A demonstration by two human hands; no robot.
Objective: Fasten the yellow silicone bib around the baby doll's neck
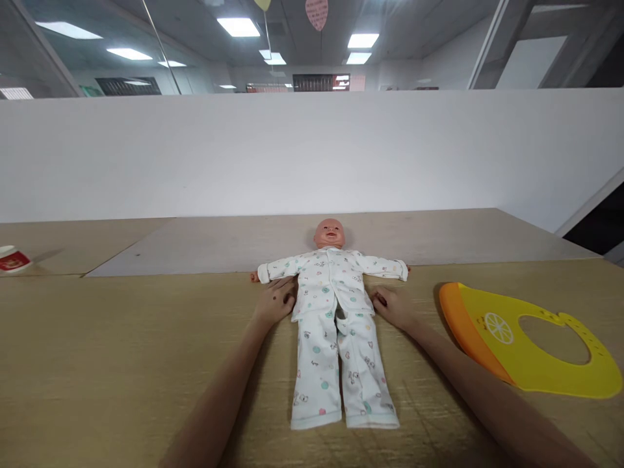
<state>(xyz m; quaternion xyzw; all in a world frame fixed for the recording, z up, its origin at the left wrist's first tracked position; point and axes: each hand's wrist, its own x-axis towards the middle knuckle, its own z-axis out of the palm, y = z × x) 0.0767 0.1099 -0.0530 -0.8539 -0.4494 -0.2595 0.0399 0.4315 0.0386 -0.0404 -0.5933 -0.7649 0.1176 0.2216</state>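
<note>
A baby doll (330,235) lies on its back on the table, arms spread sideways and head toward the wall. It wears a white printed long-sleeved shirt (327,279) and matching trousers (319,370), whose legs point toward me. My left hand (275,303) rests on the table by the shirt's left side, below the sleeve, with its fingers loosely stretched. On the other side my right hand (394,308) lies close against the shirt's edge, its fingers slightly bent and apart. Neither hand visibly holds anything.
A yellow bib (526,364) with an orange pocket lies at the right of the wooden table (121,364). At the far left edge stands a white and red container (13,259), partly cut off. A white wall (244,156) with glass above it closes off the back.
</note>
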